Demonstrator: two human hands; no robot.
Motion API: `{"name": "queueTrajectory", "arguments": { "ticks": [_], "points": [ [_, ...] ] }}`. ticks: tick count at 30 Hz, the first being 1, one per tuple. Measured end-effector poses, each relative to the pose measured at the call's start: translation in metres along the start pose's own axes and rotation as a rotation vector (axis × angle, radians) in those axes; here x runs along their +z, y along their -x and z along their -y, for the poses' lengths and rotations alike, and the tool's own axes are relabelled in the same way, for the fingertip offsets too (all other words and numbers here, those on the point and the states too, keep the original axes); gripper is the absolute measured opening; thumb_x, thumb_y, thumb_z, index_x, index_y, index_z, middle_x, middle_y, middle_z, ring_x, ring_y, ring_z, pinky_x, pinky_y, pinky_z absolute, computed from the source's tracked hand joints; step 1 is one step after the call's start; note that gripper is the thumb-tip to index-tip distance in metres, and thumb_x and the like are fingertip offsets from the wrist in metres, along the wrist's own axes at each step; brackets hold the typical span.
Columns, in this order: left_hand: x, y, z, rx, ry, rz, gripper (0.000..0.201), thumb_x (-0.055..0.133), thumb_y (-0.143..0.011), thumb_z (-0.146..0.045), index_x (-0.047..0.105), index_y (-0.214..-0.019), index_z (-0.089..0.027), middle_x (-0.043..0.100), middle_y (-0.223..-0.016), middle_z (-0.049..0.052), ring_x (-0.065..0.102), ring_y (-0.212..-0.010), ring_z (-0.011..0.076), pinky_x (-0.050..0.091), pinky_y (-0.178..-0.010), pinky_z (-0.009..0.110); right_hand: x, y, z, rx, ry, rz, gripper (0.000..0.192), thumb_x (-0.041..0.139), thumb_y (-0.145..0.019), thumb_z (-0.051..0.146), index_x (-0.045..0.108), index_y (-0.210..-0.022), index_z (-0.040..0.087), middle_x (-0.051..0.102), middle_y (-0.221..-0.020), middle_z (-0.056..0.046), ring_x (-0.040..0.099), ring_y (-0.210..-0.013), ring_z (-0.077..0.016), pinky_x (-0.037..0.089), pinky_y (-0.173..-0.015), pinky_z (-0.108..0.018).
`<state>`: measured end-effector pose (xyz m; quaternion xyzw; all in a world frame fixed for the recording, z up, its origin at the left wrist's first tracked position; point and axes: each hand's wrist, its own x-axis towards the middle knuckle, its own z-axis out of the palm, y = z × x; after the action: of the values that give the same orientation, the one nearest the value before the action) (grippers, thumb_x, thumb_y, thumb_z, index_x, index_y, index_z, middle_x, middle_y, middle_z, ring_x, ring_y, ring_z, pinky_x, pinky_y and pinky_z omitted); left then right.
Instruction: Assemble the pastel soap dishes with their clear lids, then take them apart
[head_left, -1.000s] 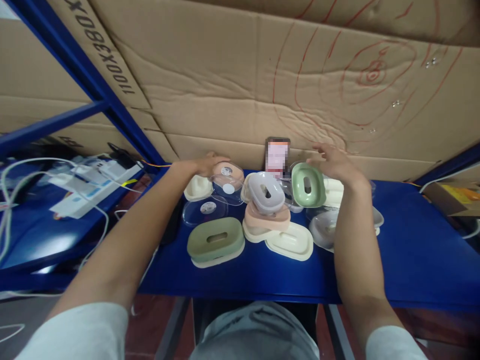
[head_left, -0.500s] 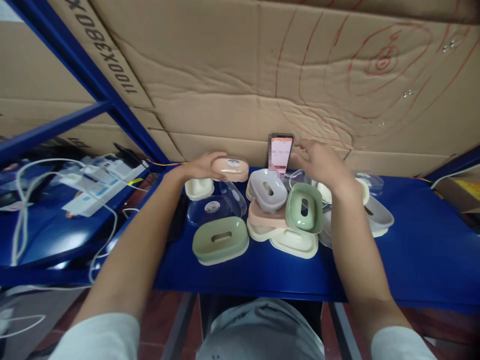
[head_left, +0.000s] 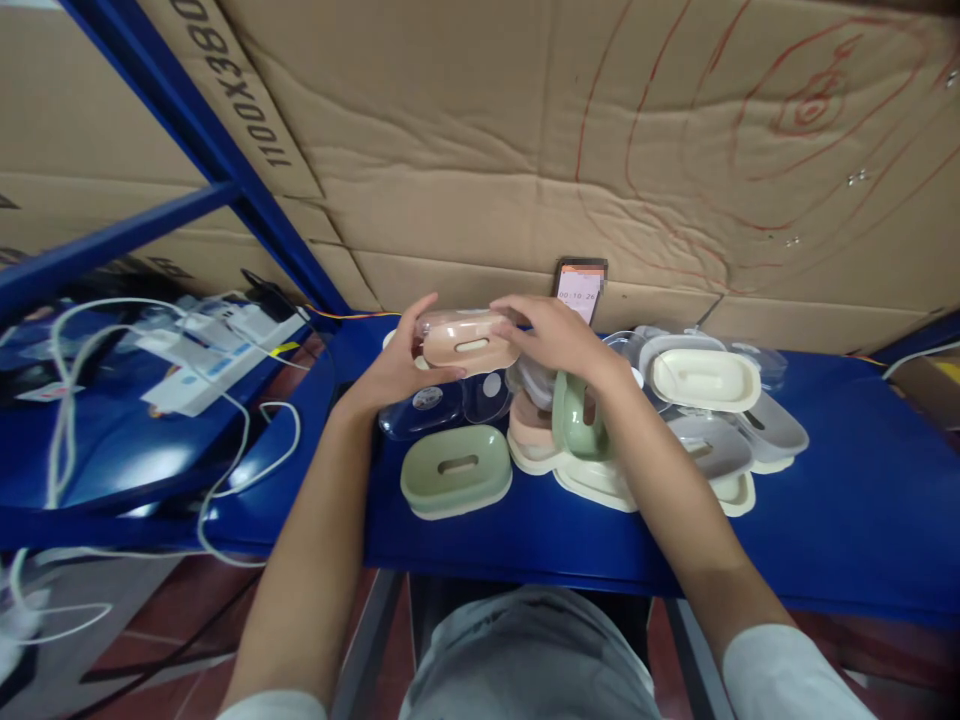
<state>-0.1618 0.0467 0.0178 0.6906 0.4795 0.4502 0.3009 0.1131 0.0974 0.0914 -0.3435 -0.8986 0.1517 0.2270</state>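
Note:
A peach oval soap dish with a slot and a clear cover on its far side is raised above the back of the table, tilted so that the slot faces me. My left hand grips its left end, thumb below and fingers above. At its right end, the fingers of my right hand are closed on the upper edge. A green oval dish lies in front of my hands. Clear covers rest under the raised dish. Another green dish is partly hidden by my right forearm.
Grey dishes and cream trays are piled on the right of the blue table. A phone showing a timer leans against the cardboard wall. White cables and a power strip lie at left.
My right hand has come left from beside the phone and taken hold of the peach soap dish. The dish has been lifted toward me and turned, so its slot now shows.

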Motion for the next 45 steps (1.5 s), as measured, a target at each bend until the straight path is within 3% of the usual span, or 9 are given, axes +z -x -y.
{"name": "queueTrajectory", "arguments": {
  "ticks": [6, 9, 15, 19, 29, 33, 40, 42, 45],
  "points": [
    [0.005, 0.002, 0.014, -0.052, 0.141, -0.093, 0.129, 0.097, -0.069, -0.048, 0.016, -0.169, -0.032, 0.069, -0.137, 0.012, 0.071, -0.121, 0.0274, 0.058, -0.105, 0.043, 0.012, -0.002, 0.015, -0.017, 0.148, -0.099, 0.032, 0.056, -0.107, 0.03, 0.067, -0.135, 0.017, 0.069, -0.14, -0.015, 0.062, -0.13, -0.033, 0.045, -0.107, -0.046],
    [0.007, 0.001, 0.011, -0.039, 0.185, -0.109, 0.126, 0.095, -0.071, -0.049, 0.016, -0.168, -0.034, 0.071, -0.135, 0.011, 0.072, -0.117, 0.0251, 0.059, -0.101, 0.04, 0.022, -0.001, 0.027, -0.143, 0.114, 0.0, 0.032, 0.055, -0.11, 0.036, 0.066, -0.136, 0.021, 0.069, -0.143, -0.013, 0.061, -0.133, -0.0303, 0.043, -0.108, -0.045],
    [0.012, 0.001, 0.011, -0.009, 0.192, -0.067, 0.127, 0.098, -0.066, -0.046, 0.024, -0.167, -0.033, 0.063, -0.147, 0.014, 0.066, -0.131, 0.0295, 0.055, -0.111, 0.045, 0.034, -0.002, 0.024, -0.121, 0.125, 0.193, 0.028, 0.053, -0.112, 0.038, 0.073, -0.126, 0.024, 0.077, -0.131, -0.008, 0.069, -0.123, -0.0284, 0.041, -0.099, -0.041],
    [0.011, 0.001, 0.012, -0.009, 0.149, -0.011, 0.126, 0.098, -0.066, -0.045, 0.026, -0.168, -0.031, 0.064, -0.146, 0.014, 0.065, -0.133, 0.0311, 0.052, -0.115, 0.05, 0.031, -0.006, 0.02, -0.073, 0.168, 0.154, 0.032, 0.047, -0.114, 0.035, 0.074, -0.123, 0.022, 0.08, -0.119, -0.009, 0.071, -0.11, -0.0272, 0.041, -0.094, -0.039],
    [-0.002, 0.005, 0.021, 0.066, -0.464, -0.099, 0.071, 0.07, -0.089, -0.033, 0.05, -0.156, -0.021, 0.06, -0.153, 0.016, 0.061, -0.136, 0.0334, 0.046, -0.12, 0.054, 0.028, -0.009, 0.014, -0.043, 0.267, -0.043, 0.034, 0.047, -0.106, 0.015, 0.074, -0.125, 0.021, 0.077, -0.128, -0.013, 0.064, -0.122, -0.0343, 0.037, -0.106, -0.052],
    [-0.005, 0.004, 0.014, 0.084, -0.546, -0.121, 0.061, 0.055, -0.095, -0.03, 0.051, -0.155, -0.018, 0.062, -0.15, 0.016, 0.062, -0.134, 0.0324, 0.047, -0.118, 0.054, 0.002, -0.003, 0.033, -0.065, 0.156, -0.128, 0.037, 0.045, -0.108, 0.019, 0.071, -0.133, 0.023, 0.071, -0.142, -0.009, 0.059, -0.136, -0.035, 0.036, -0.115, -0.056],
    [0.009, 0.052, -0.065, 0.184, -0.565, -0.043, 0.049, 0.051, -0.106, -0.04, 0.055, -0.155, -0.032, 0.066, -0.147, 0.008, 0.062, -0.137, 0.0328, 0.047, -0.118, 0.053, -0.091, 0.065, 0.085, -0.164, 0.019, -0.32, 0.032, 0.045, -0.113, 0.037, 0.071, -0.131, 0.035, 0.074, -0.135, 0.002, 0.067, -0.129, -0.0255, 0.051, -0.112, -0.045],
    [0.024, 0.086, -0.08, 0.208, -0.57, 0.005, 0.053, 0.053, -0.106, -0.043, 0.049, -0.159, -0.039, 0.062, -0.153, 0.007, 0.06, -0.14, 0.0347, 0.046, -0.119, 0.055, -0.097, 0.095, 0.093, -0.171, 0.088, -0.308, 0.031, 0.045, -0.113, 0.036, 0.071, -0.13, 0.038, 0.075, -0.132, 0.002, 0.069, -0.125, -0.026, 0.053, -0.109, -0.047],
    [0.045, 0.137, -0.079, 0.238, -0.635, 0.035, 0.053, 0.06, -0.103, -0.05, 0.053, -0.155, -0.046, 0.064, -0.152, 0.006, 0.063, -0.134, 0.0368, 0.045, -0.117, 0.058, -0.071, 0.15, 0.091, -0.139, 0.212, -0.196, 0.029, 0.052, -0.111, 0.037, 0.072, -0.131, 0.039, 0.079, -0.121, -0.002, 0.072, -0.115, -0.0298, 0.054, -0.103, -0.054]
  ]
}}
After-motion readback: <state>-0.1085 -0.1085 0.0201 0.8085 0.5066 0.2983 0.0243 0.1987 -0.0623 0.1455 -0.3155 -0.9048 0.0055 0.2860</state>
